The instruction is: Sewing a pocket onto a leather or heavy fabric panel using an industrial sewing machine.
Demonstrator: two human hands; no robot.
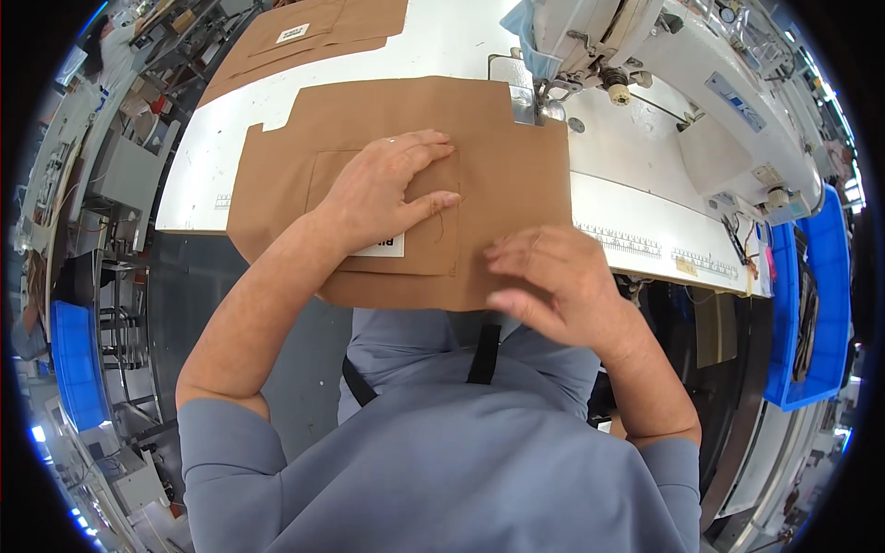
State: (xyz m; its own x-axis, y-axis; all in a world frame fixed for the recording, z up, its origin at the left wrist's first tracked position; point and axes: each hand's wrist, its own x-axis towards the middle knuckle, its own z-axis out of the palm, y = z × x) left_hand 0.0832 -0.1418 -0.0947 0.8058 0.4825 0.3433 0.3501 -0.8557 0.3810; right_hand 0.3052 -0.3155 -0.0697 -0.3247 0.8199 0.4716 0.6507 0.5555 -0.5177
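Observation:
A brown fabric panel (516, 184) with notched upper corners lies on the white sewing table, its near edge hanging over the table's front toward my lap. Stitched onto it is a square patch pocket (406, 264) with a white label (392, 247), partly covered by my left wrist. My left hand (387, 184) rests flat on the pocket, fingers stretched out to the right. At the panel's lower right, my right hand (558, 281) hovers over or touches the cloth, thumb and fingers apart and slightly blurred. A loose thread (441, 226) shows near the pocket's right edge.
A sewing machine (737, 120) stands at the right, its needle area (551, 106) just beyond the panel's far right corner. Another brown panel (309, 37) lies at the far left. Ruler tape (627, 241) runs along the front edge. A blue bin (830, 304) stands right.

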